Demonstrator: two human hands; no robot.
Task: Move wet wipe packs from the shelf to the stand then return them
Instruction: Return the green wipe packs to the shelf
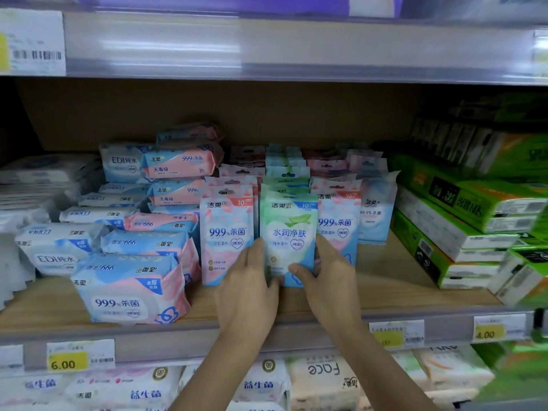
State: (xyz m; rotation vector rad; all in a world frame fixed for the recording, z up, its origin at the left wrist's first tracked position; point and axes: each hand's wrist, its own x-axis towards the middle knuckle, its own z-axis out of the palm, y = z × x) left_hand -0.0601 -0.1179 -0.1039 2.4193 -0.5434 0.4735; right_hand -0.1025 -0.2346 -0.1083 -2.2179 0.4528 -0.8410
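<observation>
We have our left hand point(249, 289) and right hand point(329, 280) curled round the lower edges of the green wet wipe pack point(289, 232), right thumb on its front, as it stands upright on the wooden shelf point(385, 277) between two pink-and-blue packs point(226, 232), heading a row of more green packs point(286, 185).

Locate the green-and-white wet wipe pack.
Head view, centre: the green-and-white wet wipe pack stands on the wooden shelf between two pink-and-blue packs, left hand and right hand holding its lower part.
</observation>
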